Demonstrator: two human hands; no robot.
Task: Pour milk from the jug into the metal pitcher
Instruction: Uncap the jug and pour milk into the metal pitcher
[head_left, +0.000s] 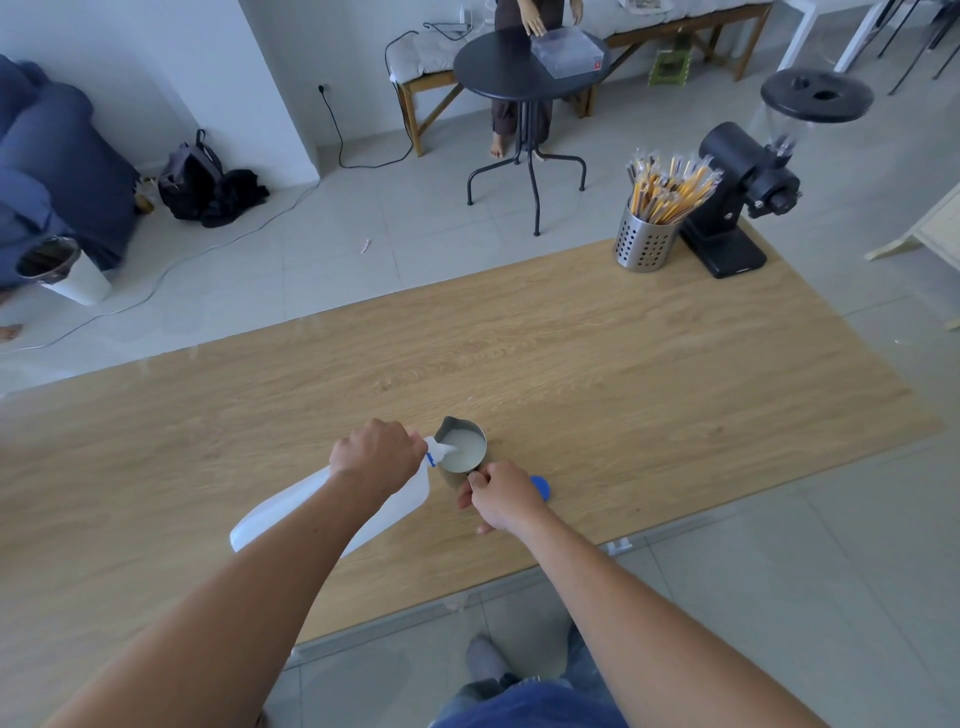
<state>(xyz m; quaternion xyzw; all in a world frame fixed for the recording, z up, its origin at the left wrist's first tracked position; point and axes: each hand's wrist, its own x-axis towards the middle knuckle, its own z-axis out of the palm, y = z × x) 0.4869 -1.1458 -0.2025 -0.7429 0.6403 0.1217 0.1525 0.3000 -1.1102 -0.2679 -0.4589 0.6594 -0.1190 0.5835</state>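
Observation:
A white plastic milk jug is tipped steeply to the right, its spout over the rim of the metal pitcher. My left hand grips the jug near its neck. Milk streams from the spout, and the pitcher holds white milk well up its wall. The pitcher stands upright on the wooden table. My right hand is closed around the pitcher's handle on its near side. A blue cap lies on the table just behind my right hand, partly hidden by it.
At the table's far right stand a perforated metal cup of wrapped straws and a black coffee grinder. Beyond the table is a round black side table with a person seated behind it. The table's near edge runs just below my forearms.

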